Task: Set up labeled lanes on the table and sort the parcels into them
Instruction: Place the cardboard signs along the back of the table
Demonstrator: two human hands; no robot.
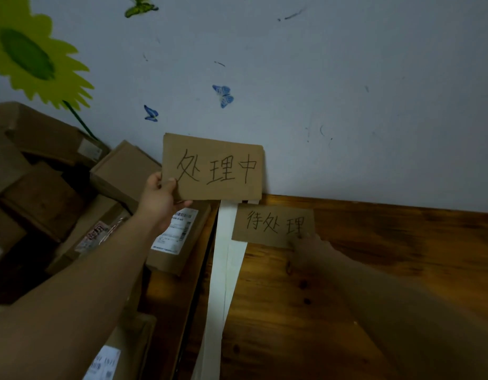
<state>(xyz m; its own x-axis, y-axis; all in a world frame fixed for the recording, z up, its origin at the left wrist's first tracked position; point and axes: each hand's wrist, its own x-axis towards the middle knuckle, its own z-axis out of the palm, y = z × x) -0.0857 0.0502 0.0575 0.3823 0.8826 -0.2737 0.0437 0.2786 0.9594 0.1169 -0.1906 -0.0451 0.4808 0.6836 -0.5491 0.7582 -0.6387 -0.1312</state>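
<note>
**Two cardboard lane signs held at the far edge of the tabletop**

The left hand [162, 196] pinched the lower left corner of the larger sign [218, 168], thumb on its face and fingers behind. This was a brown cardboard rectangle with three handwritten characters, 处理中, in dark pen. It stood upright against the pale wall [319, 91], its bottom edge about level with the far end of the tabletop [388, 270].

The smaller sign [273, 226], also brown cardboard, read 待处理. It sat just right of and below the larger one, on the wooden tabletop close to the wall. The right hand [310, 248] met its lower right corner. In the dim light I could not tell whether the fingers gripped the card or only pressed on it.

A white strip [223, 270] ran from under the larger sign toward the near edge, and the smaller sign's left end overlapped it. To the right of the strip the wood lay open as far as the right edge of the view.

To the left, cardboard parcels [45, 187] were heaped against the wall. One labelled parcel [177, 242] lay just beside the strip under the left forearm, so that side was crowded.
</note>
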